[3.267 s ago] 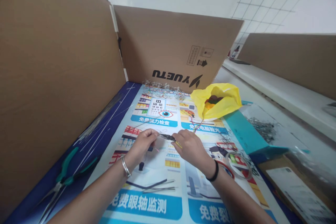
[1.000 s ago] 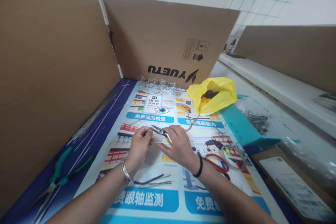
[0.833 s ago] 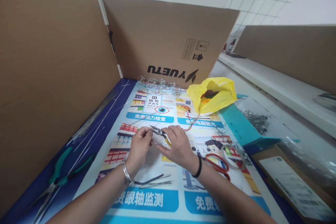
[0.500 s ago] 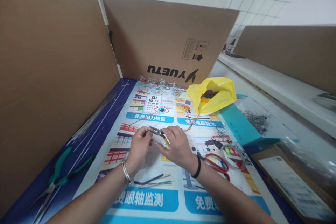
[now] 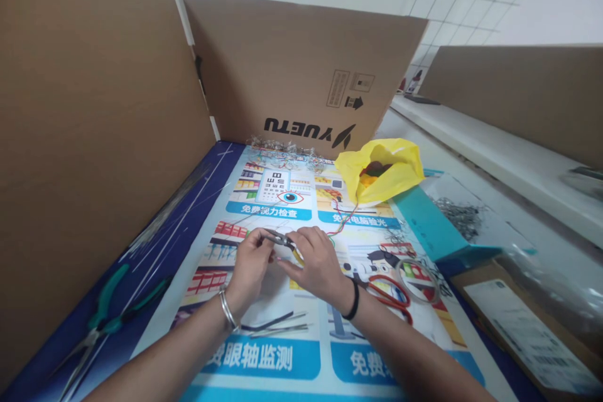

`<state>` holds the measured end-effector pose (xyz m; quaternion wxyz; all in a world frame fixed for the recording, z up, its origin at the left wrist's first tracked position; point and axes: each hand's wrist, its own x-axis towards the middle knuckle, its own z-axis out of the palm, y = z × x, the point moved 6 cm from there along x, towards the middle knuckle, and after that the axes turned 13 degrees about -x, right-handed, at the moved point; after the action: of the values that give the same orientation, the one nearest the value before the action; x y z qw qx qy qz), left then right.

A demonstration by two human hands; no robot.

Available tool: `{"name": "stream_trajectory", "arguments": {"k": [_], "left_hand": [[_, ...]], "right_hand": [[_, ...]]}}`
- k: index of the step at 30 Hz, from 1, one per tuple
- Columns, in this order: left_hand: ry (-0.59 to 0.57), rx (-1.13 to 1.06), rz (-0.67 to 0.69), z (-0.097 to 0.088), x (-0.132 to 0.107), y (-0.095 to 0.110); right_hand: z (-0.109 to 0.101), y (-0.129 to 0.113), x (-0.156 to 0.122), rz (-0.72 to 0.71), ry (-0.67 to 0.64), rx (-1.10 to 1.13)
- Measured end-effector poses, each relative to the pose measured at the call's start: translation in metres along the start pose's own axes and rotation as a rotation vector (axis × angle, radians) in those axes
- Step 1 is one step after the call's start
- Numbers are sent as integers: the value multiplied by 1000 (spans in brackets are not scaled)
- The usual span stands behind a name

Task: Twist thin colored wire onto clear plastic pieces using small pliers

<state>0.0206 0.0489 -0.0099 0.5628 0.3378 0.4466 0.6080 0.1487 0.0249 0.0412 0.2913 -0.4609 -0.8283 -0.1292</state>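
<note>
My right hand (image 5: 316,259) is closed around the yellow handles of small needle-nose pliers (image 5: 281,239), whose jaws point left. The jaw tips reach the fingertips of my left hand (image 5: 252,262). Those fingers are pinched together; what lies between them is too small to make out, though thin wire seems to run near them. Below my hands, several short wire pieces (image 5: 277,326), one of them dark, lie on the printed mat (image 5: 282,282). Coloured strands (image 5: 347,221) run from a yellow bag (image 5: 377,169) toward my right hand.
Teal-handled pliers (image 5: 106,320) and straight wires (image 5: 164,213) lie at left. Scissors with red handles (image 5: 391,292) and a tape ring (image 5: 419,279) are right of my right wrist. Curled wire (image 5: 287,151) lies before the cardboard wall (image 5: 292,63). A wire pile (image 5: 459,217) and parcel (image 5: 527,326) are right.
The pliers have shifted slightly to the left, their jaws moving further into the fingertips of my left hand. Everything else stays as it was.
</note>
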Motion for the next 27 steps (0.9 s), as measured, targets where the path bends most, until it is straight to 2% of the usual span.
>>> {"name": "stream_trajectory", "arguments": {"k": [13,21,27], "left_hand": [[11,19,0,-4,3,1],[-14,48,-18,-4,5,1],[-38,56,-80,-1,5,0]], "right_hand": [[2,5,-2,-11,-22,100],[3,20,-3,52,29,334],[9,35,1,145,-85,562]]}}
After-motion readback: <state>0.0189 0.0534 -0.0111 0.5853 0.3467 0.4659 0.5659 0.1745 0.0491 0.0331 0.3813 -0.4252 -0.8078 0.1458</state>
